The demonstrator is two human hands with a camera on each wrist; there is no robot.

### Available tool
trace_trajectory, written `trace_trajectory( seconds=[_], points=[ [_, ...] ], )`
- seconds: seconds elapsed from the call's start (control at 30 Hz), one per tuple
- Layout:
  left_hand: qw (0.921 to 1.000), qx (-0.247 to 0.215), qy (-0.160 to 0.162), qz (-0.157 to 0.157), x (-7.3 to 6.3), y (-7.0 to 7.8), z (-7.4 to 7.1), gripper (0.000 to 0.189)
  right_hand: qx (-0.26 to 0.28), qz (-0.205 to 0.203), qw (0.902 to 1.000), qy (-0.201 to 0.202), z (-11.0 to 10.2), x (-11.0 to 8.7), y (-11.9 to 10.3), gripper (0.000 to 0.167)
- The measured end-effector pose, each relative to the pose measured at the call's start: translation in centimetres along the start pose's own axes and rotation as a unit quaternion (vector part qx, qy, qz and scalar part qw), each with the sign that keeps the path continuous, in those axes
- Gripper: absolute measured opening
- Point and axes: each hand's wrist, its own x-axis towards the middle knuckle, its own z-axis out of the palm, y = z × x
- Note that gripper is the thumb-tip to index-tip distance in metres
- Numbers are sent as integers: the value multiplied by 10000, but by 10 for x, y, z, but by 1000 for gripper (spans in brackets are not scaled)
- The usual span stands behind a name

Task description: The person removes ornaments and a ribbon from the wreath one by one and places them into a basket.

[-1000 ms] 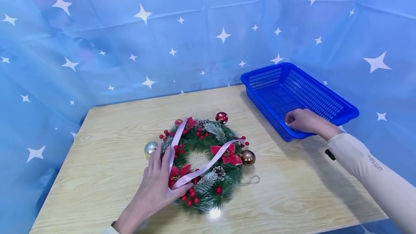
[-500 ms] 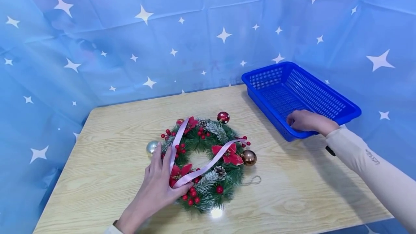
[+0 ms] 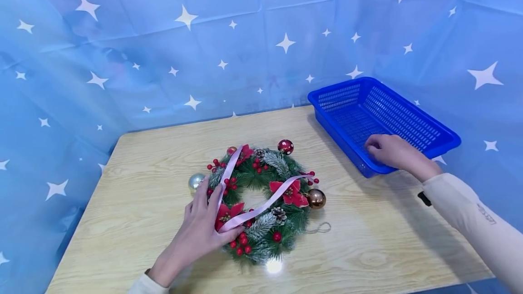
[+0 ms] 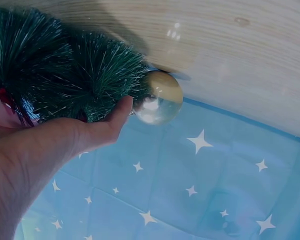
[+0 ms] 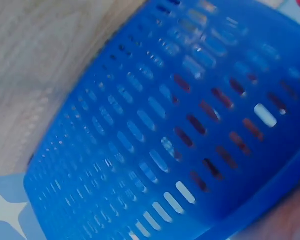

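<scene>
Barely moved, the left hand (image 3: 198, 228) rests spread fingers on the wreath (image 3: 261, 227); right of it, the right hand (image 3: 394, 151) curls over the basket (image 3: 339, 136), hold unclear.

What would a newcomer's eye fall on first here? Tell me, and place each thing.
Likely the blue basket at the table's right rear, with the right hand at its near end. Next, the green wreath near the table's middle, with red flowers, a pale pink ribbon across it and the left hand on its left side. Behind hangs a blue backdrop with white stars.
</scene>
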Motion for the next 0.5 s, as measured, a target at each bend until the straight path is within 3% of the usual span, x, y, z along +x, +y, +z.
trace_trajectory(
  seconds=[0.2, 0.37, 0.5],
  points=[
    [9997, -30, -218, -88, 2, -5, -3, 117, 601, 65, 9914, 1159, 12, -17, -15, 39],
    [9992, -100, -362, -110, 4, -7, -7, 118, 999, -185, 9689, 2257, 27, -32, -31, 30],
    [9984, -172, -507, -192, 5, -8, -7, 118, 1339, -369, 9517, 2737, 39, -42, -42, 25]
  ],
)
